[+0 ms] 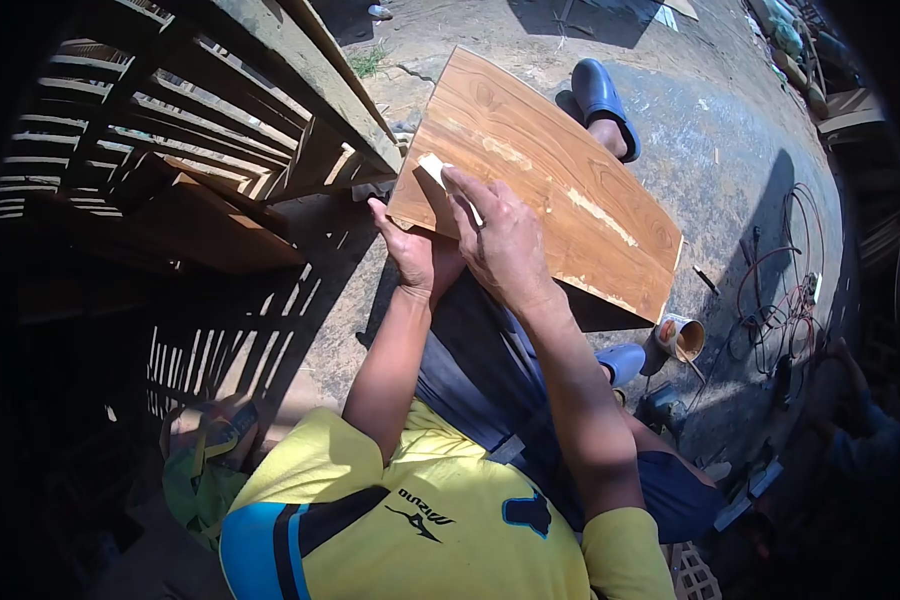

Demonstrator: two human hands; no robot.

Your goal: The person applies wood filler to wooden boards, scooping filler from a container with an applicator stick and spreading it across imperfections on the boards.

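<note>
A brown wood-grained board (pixel 580 160) lies slanted across my lap, with pale filler patches along its middle and lower edge. My left hand (pixel 425 262) is at the board's near left corner, palm up, thumb stretched out beside the edge; its other fingers are hidden beneath. On the board's top, my right hand (pixel 507 240) is closed around a pale, flat piece (pixel 432 167). Its white end shows past the fingertips, touching or just over the surface; whether it is a scraper or folded sandpaper I cannot tell.
A can (pixel 682 338) of brown paste, a stick in it, stands by the board's right corner. Tangled cables (pixel 785 305) lie to the right. Wooden slatted panels (pixel 210 110) rise on the left. Blue shoes (pixel 600 95) are on my feet. Another person's arm (pixel 855 375) shows at far right.
</note>
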